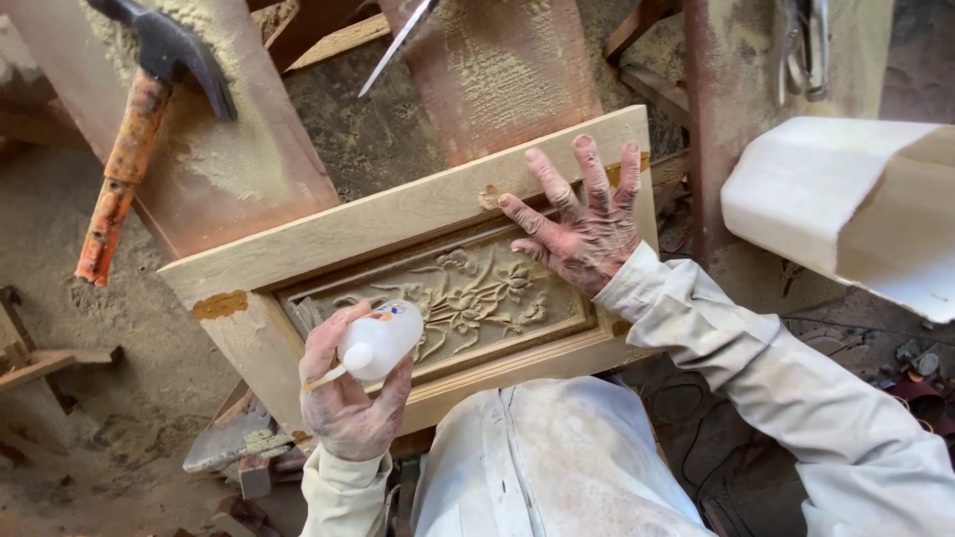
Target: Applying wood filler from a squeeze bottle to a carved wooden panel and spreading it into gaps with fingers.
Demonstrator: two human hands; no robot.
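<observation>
A pale wooden panel [378,224] with a carved floral inset [468,293] lies tilted across the bench in front of me. My left hand [348,398] grips a small white glue bottle [378,340], its thin nozzle pointing down-left over the panel's lower frame. My right hand [582,224] rests flat with fingers spread on the panel's upper right part, touching the frame and the edge of the carving. A brownish patch [219,304] marks the frame's left end.
A hammer [139,119] with an orange handle leans on a sawdust-covered board at upper left. A white moulded wooden piece [836,209] juts in from the right. Dusty planks and scraps surround the bench; cables lie on the floor at lower right.
</observation>
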